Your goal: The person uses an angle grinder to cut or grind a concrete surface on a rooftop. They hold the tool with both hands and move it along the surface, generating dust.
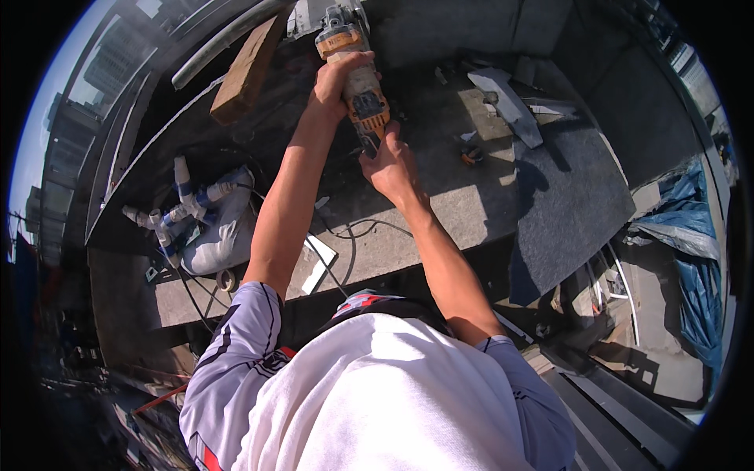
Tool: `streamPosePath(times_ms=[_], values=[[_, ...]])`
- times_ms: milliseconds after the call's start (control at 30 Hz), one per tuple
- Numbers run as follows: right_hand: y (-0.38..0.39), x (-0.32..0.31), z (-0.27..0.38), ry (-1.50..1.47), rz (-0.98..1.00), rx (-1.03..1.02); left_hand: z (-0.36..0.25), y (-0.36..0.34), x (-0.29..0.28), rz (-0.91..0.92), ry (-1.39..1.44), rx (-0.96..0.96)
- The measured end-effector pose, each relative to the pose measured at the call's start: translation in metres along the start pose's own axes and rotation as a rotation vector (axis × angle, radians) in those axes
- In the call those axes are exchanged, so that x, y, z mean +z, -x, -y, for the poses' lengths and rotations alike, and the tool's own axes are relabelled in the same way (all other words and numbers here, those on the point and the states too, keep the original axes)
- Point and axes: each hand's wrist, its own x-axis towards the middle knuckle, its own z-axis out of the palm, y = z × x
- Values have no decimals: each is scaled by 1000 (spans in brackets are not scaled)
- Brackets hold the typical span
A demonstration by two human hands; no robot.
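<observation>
My left hand (pixel 338 84) is closed round the upper body of an orange and grey angle grinder (pixel 362 105), near its head. My right hand (pixel 386 165) is closed on the grinder's lower end, below the left. The grinder's head is at the top of the view beside a pale piece (pixel 308 17); its disc is hard to make out. A wooden beam (pixel 245 74) and a pale round bar (pixel 220 43) lie left of the grinder. To its right are an offcut slab (pixel 506 106) and small fragments (pixel 470 155) on the grey concrete surface (pixel 459 220).
Pipe fittings (pixel 188 204) rest by a white sack (pixel 216 243), with a tape roll (pixel 227 280), black cables (pixel 353 235) and a white offcut (pixel 318 267) nearby. A dark grey sheet (pixel 561 235) is at right, beside a blue tarpaulin (pixel 691 298). Buildings show far left.
</observation>
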Motion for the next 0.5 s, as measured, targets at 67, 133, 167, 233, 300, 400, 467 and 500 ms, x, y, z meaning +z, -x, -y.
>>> streamPosePath(times_ms=[67, 133, 167, 233, 300, 400, 467, 500], values=[[-3, 0, 4, 12, 32, 30, -2, 1, -1, -16, -5, 4], [-7, -3, 11, 20, 26, 56, -4, -1, 2, -28, -8, 9], [-9, -4, 14, 23, 24, 68, -5, -1, 3, -28, -12, 13], [-14, 1, 14, 60, 19, 74, -6, -1, 5, -30, -22, 18], [-18, 5, 12, 59, 13, 57, -10, -2, 3, -5, -30, 43], [-20, 6, 8, 23, 10, 11, -10, 1, -2, 76, -7, 74], [-13, 5, 6, 28, 13, -3, 0, 14, -4, 90, -13, 72], [-11, 3, 7, 20, 13, -1, 5, 25, 1, 75, -34, 69]])
